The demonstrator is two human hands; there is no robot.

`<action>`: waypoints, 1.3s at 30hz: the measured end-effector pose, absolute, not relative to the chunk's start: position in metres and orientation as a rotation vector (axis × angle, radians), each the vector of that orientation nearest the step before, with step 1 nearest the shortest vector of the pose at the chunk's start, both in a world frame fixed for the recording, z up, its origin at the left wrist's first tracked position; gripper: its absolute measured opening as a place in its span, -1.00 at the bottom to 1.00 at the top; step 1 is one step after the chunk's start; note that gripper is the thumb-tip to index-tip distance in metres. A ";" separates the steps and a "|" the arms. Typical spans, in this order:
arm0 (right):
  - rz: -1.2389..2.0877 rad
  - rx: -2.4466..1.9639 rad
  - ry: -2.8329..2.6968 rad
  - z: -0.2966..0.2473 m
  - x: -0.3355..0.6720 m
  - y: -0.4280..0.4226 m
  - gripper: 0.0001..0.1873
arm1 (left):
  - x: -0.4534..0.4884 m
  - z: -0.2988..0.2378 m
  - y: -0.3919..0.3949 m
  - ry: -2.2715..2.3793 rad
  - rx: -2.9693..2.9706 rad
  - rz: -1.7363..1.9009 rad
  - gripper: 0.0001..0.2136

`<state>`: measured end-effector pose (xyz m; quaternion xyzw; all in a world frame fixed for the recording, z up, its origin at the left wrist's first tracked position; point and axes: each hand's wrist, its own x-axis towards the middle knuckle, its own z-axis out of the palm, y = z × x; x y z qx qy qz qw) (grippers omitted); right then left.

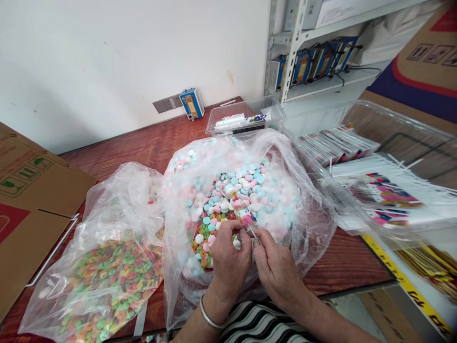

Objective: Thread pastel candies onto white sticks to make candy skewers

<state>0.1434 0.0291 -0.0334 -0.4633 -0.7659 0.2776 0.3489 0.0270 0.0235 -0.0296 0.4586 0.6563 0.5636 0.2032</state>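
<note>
My left hand [228,259] and my right hand [274,264] meet over a big clear plastic bag [310,209] full of pastel pink, blue and white candies [267,188]. Both hands pinch a narrow clear packet [240,206] with a printed strip that lies slanted across the candies. The left fingers are closed at the packet's near end beside some coloured ring candies [202,247]. My right thumb and forefinger grip the packet's edge. A silver bangle [209,317] sits on my left wrist.
A second clear bag of coloured ring candies [107,281] lies at the left on the red-brown wooden table [135,143]. Cardboard boxes [32,200] stand at far left. Clear trays of empty packets [378,186] fill the right. A metal shelf [314,57] stands behind.
</note>
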 end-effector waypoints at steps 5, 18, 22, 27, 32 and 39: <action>0.807 -1.220 -1.920 -0.037 0.142 0.027 -0.72 | 0.024 -0.033 0.022 1.756 1.427 1.528 -0.88; 0.735 -1.171 -1.876 -0.038 0.150 0.034 -0.76 | 0.024 -0.037 0.011 1.512 1.450 1.523 -0.94; 0.602 -1.126 -1.928 -0.039 0.153 0.037 -0.77 | 0.028 -0.029 0.015 1.232 0.852 1.543 -0.84; 0.793 -1.046 -1.975 -0.039 0.155 0.035 -0.78 | 0.026 -0.023 0.027 0.908 0.328 1.593 -0.76; 1.163 -1.069 -1.823 -0.038 0.156 0.027 -0.75 | 0.025 -0.028 0.029 0.894 0.326 1.610 -0.73; 1.066 -1.092 -1.756 -0.046 0.148 0.015 -0.79 | 0.034 -0.028 0.027 0.940 0.396 1.528 -0.74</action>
